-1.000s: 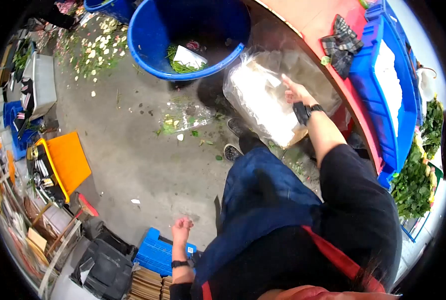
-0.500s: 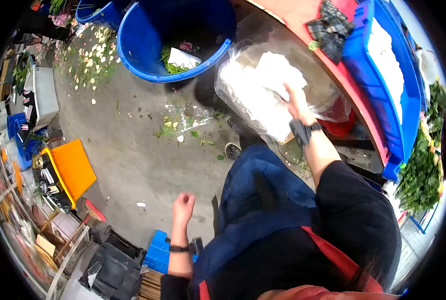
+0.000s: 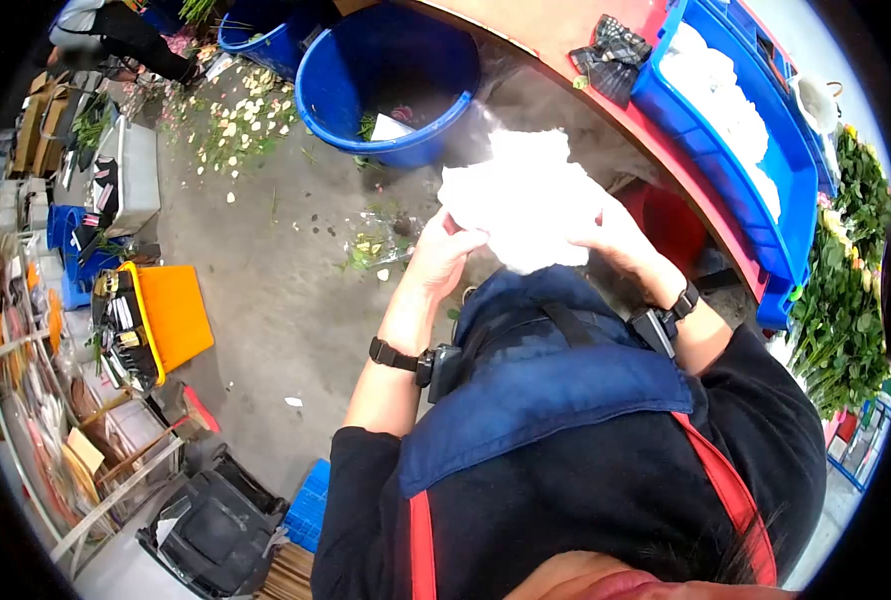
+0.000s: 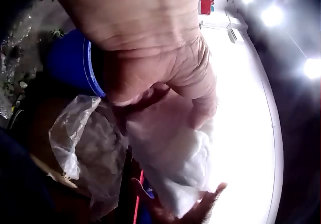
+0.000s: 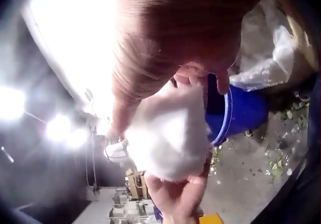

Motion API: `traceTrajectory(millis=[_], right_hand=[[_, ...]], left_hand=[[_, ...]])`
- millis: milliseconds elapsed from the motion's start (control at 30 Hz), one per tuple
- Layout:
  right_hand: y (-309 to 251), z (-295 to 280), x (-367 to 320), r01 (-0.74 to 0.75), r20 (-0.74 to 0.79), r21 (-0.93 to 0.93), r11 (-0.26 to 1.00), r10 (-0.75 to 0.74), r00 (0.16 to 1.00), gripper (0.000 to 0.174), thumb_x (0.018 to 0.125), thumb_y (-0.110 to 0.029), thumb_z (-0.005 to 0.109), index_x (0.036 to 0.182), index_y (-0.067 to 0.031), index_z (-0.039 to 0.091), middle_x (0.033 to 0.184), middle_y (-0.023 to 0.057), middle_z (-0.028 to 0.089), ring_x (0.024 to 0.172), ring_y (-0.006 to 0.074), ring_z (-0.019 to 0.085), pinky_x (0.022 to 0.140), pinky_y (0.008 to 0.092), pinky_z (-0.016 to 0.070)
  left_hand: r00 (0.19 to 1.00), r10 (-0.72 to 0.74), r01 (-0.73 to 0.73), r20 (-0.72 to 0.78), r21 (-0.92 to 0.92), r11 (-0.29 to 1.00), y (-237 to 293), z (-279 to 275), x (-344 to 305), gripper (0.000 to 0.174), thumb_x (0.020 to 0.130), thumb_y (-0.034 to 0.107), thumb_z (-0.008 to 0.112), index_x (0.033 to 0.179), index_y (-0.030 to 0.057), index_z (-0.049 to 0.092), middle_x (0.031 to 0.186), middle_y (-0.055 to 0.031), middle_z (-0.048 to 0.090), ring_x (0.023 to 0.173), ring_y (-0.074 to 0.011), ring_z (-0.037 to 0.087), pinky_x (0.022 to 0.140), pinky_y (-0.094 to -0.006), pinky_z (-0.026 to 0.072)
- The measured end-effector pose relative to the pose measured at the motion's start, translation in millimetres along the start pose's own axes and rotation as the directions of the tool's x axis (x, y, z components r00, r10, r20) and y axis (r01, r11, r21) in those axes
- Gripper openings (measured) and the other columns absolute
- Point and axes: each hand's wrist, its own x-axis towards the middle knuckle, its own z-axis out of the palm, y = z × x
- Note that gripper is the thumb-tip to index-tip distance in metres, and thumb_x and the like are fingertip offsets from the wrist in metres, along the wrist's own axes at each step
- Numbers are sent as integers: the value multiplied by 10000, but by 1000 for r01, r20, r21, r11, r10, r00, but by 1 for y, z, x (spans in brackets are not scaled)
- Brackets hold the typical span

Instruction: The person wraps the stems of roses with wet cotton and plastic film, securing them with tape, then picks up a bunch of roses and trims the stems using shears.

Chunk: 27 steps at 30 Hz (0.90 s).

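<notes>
A soft white cotton-like wad (image 3: 526, 205) hangs in front of the person's apron, held between both hands. On its left side the left hand (image 3: 441, 255) grips it, thumb on the near face and the other fingers behind. The right hand (image 3: 631, 240) holds the opposite edge, its thumb pointing inward over the wad. Seen from the left wrist, the wad (image 4: 173, 159) bulges between the two palms. The right wrist view shows the fingers of the left hand (image 5: 178, 194) curled under its end. Most far-side fingertips are hidden by the wad.
A clear plastic bag (image 4: 75, 143) lies beyond the hands, beside the red table (image 3: 536, 30). On that table stands a blue crate (image 3: 706, 185) of similar white wads. A big blue tub (image 3: 416, 145) stands ahead, with petals (image 3: 236, 125) strewn over the floor.
The right hand has lifted the white wad from the plastic bag and brought it toward the body. The left hand has come up from low at the left and taken hold of it too.
</notes>
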Motion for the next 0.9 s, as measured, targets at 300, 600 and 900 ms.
traceTrajectory(millis=[300,600,900], right_hand=[[-26,-69,-12,-76,-62,176,982,88,994,397,842,-96,641,1214,9,553,1096,66,628,1003,140,591,918,306,460],[-122,-363,-101,397,-678,38,917,-268,685,443,863,-239,652,1195,33,541,1074,100,637,920,190,637,838,319,517],[-7,-632,-97,-626,-924,-165,762,103,368,637,727,-404,761,1122,73,610,1092,186,662,962,310,656,842,380,518]], left_hand=[[973,-27,79,231,-218,973,18,46,9,730,713,79,669,1366,-41,366,1286,-158,538,1197,-282,531,1018,-415,422],[955,-131,111,265,89,990,5,216,157,598,797,119,569,1342,-47,388,1261,-174,551,1142,-293,569,968,-411,464],[888,-374,332,268,190,924,-93,401,317,451,804,64,480,1214,-123,479,1168,-202,599,1078,-279,605,933,-380,480]])
